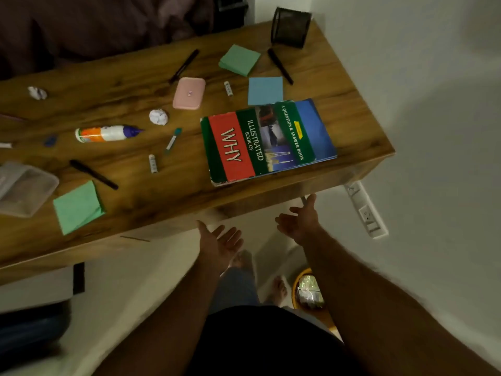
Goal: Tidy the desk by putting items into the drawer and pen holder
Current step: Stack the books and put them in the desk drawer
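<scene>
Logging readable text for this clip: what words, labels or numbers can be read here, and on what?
"ILLUSTRATED BOOK OF WHY": cover of the book.
"A QUESTION & ANSWER BOOK": same cover, on the green band.
Small yellow tag on the cover: too small to read.
Glue bottle label: blurred.
Two small white tubes: print unreadable.

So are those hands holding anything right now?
No. The left hand and right hand are both open and empty, just below the desk edge.
</scene>
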Demonstrator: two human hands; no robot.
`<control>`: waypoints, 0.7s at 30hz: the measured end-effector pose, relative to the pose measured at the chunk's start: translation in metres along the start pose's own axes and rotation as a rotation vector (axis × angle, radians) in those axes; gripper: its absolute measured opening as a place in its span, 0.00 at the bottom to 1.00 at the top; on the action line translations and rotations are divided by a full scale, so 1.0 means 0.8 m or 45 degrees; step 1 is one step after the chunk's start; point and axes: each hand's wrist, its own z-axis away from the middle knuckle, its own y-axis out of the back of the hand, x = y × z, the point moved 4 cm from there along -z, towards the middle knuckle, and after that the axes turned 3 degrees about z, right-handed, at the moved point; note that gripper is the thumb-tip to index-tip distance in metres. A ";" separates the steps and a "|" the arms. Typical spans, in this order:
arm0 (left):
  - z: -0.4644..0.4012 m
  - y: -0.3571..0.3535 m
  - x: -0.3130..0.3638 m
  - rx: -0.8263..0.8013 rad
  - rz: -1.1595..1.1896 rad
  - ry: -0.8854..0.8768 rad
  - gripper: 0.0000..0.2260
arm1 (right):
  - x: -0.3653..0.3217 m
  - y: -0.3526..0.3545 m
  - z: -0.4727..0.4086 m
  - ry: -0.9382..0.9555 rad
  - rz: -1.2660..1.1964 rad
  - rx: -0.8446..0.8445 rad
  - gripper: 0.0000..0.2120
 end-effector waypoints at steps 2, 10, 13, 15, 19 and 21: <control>-0.011 0.005 0.007 0.040 0.145 -0.013 0.41 | 0.004 -0.008 -0.013 -0.030 -0.021 0.020 0.41; -0.058 -0.003 0.007 0.077 0.461 -0.004 0.49 | 0.012 -0.017 -0.061 -0.086 -0.258 0.117 0.49; -0.073 -0.006 0.009 0.036 0.493 -0.021 0.51 | 0.008 -0.023 -0.071 -0.086 -0.375 0.090 0.51; -0.082 -0.003 0.013 0.029 0.517 -0.050 0.51 | 0.006 -0.031 -0.078 -0.059 -0.419 0.074 0.51; -0.089 0.000 0.031 0.008 0.619 -0.187 0.49 | 0.006 -0.051 -0.084 0.010 -0.485 -0.016 0.47; -0.088 0.000 0.036 -0.026 0.656 -0.243 0.47 | 0.007 -0.051 -0.083 0.016 -0.481 -0.059 0.47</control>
